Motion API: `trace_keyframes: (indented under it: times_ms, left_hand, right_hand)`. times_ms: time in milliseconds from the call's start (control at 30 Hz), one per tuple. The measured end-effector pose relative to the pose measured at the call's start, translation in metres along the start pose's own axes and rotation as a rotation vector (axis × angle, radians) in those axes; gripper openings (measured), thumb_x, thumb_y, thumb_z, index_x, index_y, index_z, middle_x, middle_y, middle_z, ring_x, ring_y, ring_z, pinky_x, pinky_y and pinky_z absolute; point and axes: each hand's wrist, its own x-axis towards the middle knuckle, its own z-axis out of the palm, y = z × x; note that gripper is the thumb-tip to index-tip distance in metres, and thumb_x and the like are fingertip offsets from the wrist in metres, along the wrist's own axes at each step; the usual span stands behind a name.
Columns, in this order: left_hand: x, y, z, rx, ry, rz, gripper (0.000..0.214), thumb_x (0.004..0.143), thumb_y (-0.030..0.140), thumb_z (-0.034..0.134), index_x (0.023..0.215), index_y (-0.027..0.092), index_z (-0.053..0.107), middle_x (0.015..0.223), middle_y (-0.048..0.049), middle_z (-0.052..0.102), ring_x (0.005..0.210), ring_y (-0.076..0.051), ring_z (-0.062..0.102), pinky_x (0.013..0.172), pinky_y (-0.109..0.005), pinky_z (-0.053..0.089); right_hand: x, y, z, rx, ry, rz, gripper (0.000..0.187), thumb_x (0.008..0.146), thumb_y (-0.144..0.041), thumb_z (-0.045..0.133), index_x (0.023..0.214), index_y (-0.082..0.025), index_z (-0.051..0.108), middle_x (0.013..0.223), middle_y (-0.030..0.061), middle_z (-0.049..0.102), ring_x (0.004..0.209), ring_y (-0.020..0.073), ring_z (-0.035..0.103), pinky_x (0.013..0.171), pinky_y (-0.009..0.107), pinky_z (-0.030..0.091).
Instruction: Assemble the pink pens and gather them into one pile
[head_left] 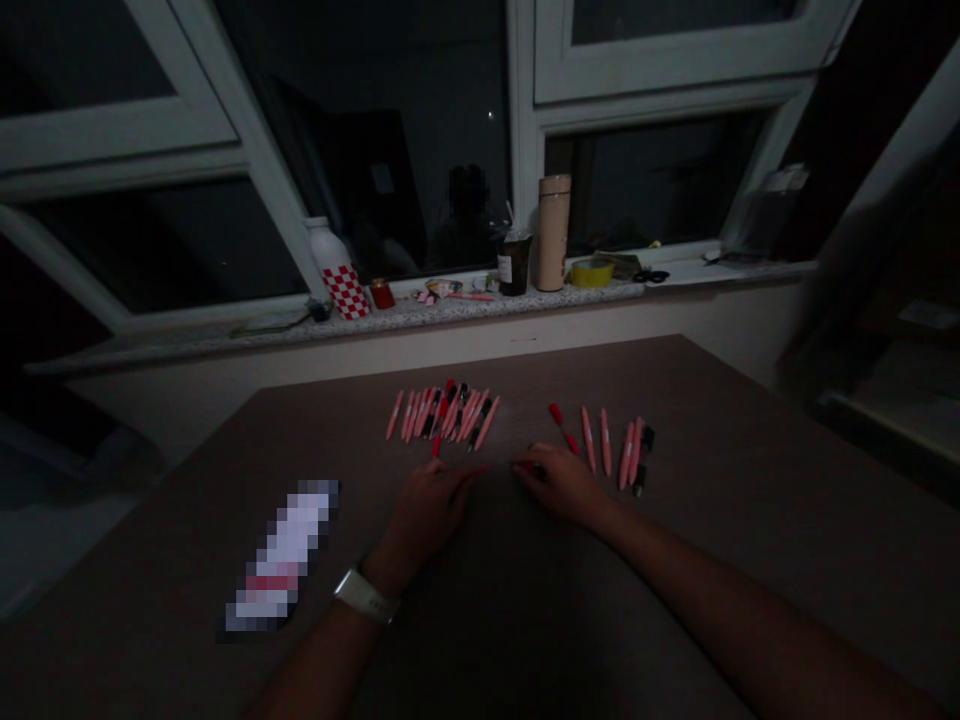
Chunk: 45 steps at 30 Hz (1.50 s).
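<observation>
Over the middle of the brown table, my left hand (431, 505) is closed in a pinch on a thin reddish pen (478, 469), its end pointing right. Facing it across a small gap, my right hand (559, 482) is closed round a short red piece that looks like a pen cap (527, 466); the fingers hide most of it. Beyond my left hand lies a crowded row of pink, red and black pens (450, 412). Beside my right hand are a red pen (562, 428), several pink pens (605, 440) and a black pen (641, 470).
A phone-shaped object, blurred out (285, 555), lies on the table (187, 520) at left. Along the windowsill (420, 318) stand a checkered white bottle (341, 275), a small red jar (382, 293), a dark drink cup (514, 262), a beige thermos (553, 235) and yellow tape (592, 273).
</observation>
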Motion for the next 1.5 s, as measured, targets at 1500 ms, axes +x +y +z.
trace_keyframes:
  times_ms: [1500]
  left_hand:
    - [-0.007, 0.012, -0.008, -0.198, 0.059, 0.073, 0.026, 0.097, 0.025, 0.047, 0.116, 0.021, 0.064, 0.097, -0.0061, 0.062, 0.089, -0.018, 0.056, 0.080, -0.031, 0.048]
  right_hand:
    - [-0.018, -0.015, -0.027, 0.021, 0.363, -0.090, 0.040, 0.088, -0.045, 0.060, 0.120, -0.020, 0.057, 0.108, 0.0113, 0.065, 0.103, 0.0259, 0.059, 0.090, 0.039, 0.045]
